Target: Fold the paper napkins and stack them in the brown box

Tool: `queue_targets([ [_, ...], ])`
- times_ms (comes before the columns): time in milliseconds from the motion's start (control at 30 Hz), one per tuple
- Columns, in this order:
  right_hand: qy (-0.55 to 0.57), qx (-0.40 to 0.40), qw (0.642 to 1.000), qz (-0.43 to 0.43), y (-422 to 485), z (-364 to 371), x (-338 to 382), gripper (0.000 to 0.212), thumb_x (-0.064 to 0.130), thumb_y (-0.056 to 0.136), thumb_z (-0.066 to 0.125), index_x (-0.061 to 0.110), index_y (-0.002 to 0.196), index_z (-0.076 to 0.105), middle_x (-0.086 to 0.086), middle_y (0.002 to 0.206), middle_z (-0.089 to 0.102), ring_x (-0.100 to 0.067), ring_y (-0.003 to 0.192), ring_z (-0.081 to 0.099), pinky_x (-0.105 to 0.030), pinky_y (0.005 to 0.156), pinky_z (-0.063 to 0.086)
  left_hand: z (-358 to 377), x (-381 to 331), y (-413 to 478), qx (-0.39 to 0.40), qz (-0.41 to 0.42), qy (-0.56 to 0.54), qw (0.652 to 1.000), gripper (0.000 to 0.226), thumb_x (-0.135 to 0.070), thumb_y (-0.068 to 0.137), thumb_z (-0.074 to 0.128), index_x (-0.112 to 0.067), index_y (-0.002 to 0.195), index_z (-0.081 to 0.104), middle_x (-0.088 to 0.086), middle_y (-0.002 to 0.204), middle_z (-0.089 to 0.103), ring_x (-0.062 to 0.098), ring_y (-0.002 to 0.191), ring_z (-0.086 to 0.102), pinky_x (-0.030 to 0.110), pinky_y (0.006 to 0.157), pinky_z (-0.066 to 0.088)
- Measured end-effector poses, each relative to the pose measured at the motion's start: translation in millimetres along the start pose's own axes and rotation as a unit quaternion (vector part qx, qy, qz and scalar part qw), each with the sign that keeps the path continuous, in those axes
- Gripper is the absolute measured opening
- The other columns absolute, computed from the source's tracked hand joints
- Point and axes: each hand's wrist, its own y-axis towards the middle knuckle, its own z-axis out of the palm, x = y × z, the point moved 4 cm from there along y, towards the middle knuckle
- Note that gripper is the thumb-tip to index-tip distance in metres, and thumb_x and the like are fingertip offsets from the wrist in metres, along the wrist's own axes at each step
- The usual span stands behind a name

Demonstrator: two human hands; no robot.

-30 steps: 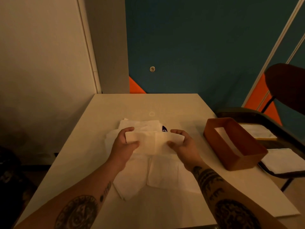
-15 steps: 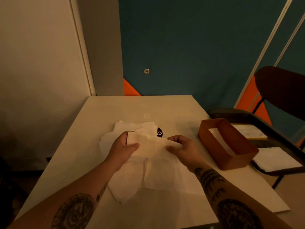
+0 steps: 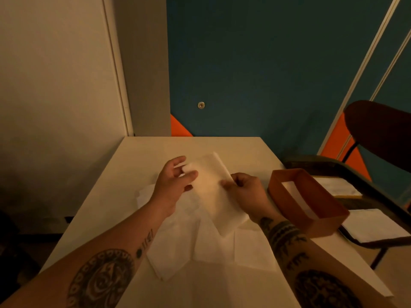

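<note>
A folded white napkin is lifted above the table and tilted, its long side running from far left to near right. My left hand touches its far left end with loosely spread fingers. My right hand pinches its right edge between thumb and fingers. Under both hands lies a loose pile of unfolded white napkins on the white table. The brown box stands to the right of my right hand, with a white napkin flat inside it.
A dark chair stands at the table's right side, with white sheets on its seat. A wall runs behind the table's far edge. The floor drops away on the left.
The folded napkin has been raised off the pile and turned from level to slanted. My left hand has loosened its grip and shifted to the napkin's far end.
</note>
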Motion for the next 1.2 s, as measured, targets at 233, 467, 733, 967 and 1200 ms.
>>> queue_targets([
  [233,0.086,-0.031,0.995,0.049,11.4,-18.4,-9.7,0.012,0.037,0.092,0.070,0.027,0.100,0.070,0.006,0.097,0.073,-0.015,0.086,0.067,-0.027,0.061,0.048,48.8,12.3,5.7,0.026,-0.046,0.078,0.996,0.026,-0.013,0.093,0.070,-0.014,0.119,0.068,0.007,0.104,0.078,0.026,0.094,0.076,0.047,0.085,0.063],
  [467,0.027,-0.057,0.996,0.059,24.8,-96.0,-14.6,0.016,0.042,0.091,0.071,0.033,0.104,0.067,0.010,0.098,0.071,-0.009,0.081,0.066,-0.023,0.058,0.049,126.2,6.7,19.9,0.042,-0.036,0.064,0.996,0.016,-0.014,0.093,0.071,-0.015,0.109,0.069,0.007,0.096,0.079,0.023,0.087,0.077,0.035,0.069,0.062],
  [733,-0.001,-0.095,0.993,0.073,46.0,-200.2,-34.2,0.016,0.043,0.090,0.071,0.034,0.099,0.062,0.012,0.097,0.066,-0.013,0.085,0.064,-0.037,0.070,0.052,240.6,12.1,29.6,0.080,-0.026,0.105,0.991,0.023,-0.019,0.092,0.073,-0.030,0.109,0.062,0.000,0.106,0.077,0.020,0.095,0.075,0.042,0.078,0.065],
  [967,-0.042,-0.091,0.988,0.117,58.2,-237.5,-71.4,0.016,0.037,0.096,0.064,0.028,0.108,0.058,0.007,0.101,0.064,-0.013,0.083,0.059,-0.035,0.074,0.049,282.2,38.6,33.7,0.042,0.000,0.178,0.983,0.051,-0.020,0.094,0.070,-0.025,0.142,0.052,-0.001,0.136,0.065,0.019,0.117,0.065,0.031,0.090,0.055],
  [1200,-0.083,-0.092,0.983,0.133,71.7,-235.0,-102.5,0.036,0.025,0.097,0.064,0.014,0.131,0.061,-0.004,0.124,0.067,-0.028,0.113,0.062,-0.043,0.098,0.051,282.4,70.2,36.0,0.087,-0.077,0.244,0.963,0.081,-0.015,0.092,0.072,-0.022,0.159,0.027,0.004,0.163,0.035,0.027,0.148,0.036,0.042,0.113,0.039],
])
